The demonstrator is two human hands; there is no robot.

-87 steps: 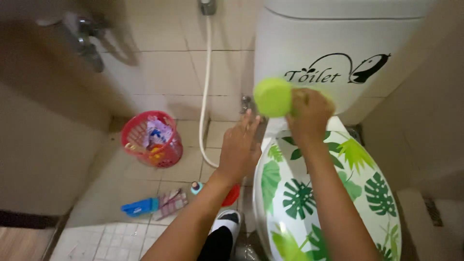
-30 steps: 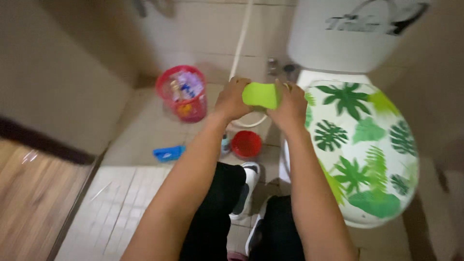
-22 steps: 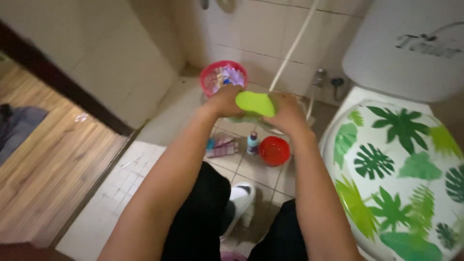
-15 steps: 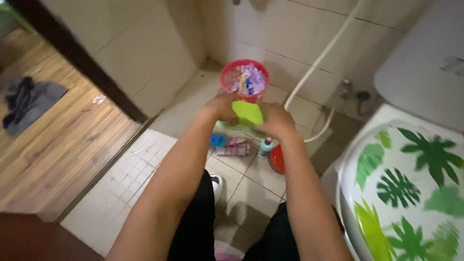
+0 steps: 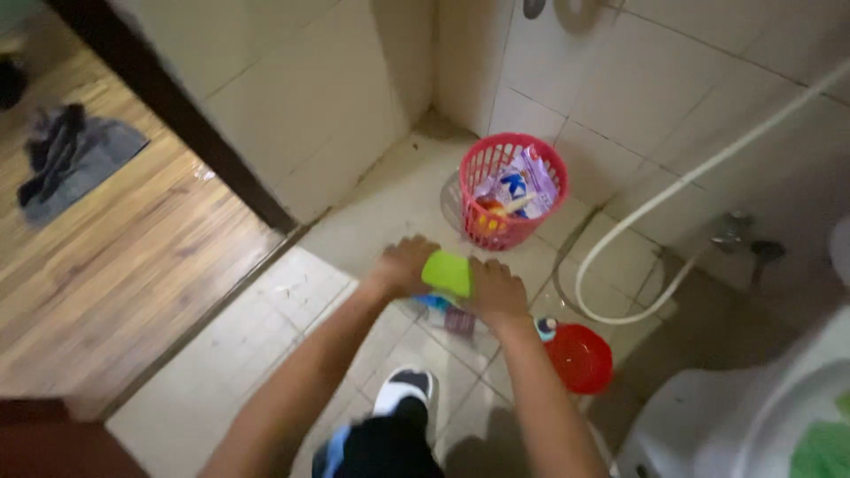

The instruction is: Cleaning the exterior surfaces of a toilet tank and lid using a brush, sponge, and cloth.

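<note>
A lime-green sponge [image 5: 447, 273] is gripped between both of my hands, low over the tiled floor. My left hand [image 5: 403, 264] grips its left side and my right hand [image 5: 498, 290] its right side. Just beyond them stands a red plastic basket [image 5: 507, 173] stuffed with packets and small bottles. A blue object and a pinkish packet [image 5: 459, 319] lie on the floor beneath my hands, partly hidden.
A red bowl [image 5: 578, 358] and a small bottle [image 5: 545, 328] sit on the floor to the right. A white hose [image 5: 677, 186] loops along the tiled wall. The white toilet [image 5: 753, 416] fills the lower right. A wooden floor with grey cloth [image 5: 66, 155] lies left.
My hands carried the green sponge from the toilet tank down and left toward the floor by the red basket. The view swung left, so the toilet has slid almost out of view.
</note>
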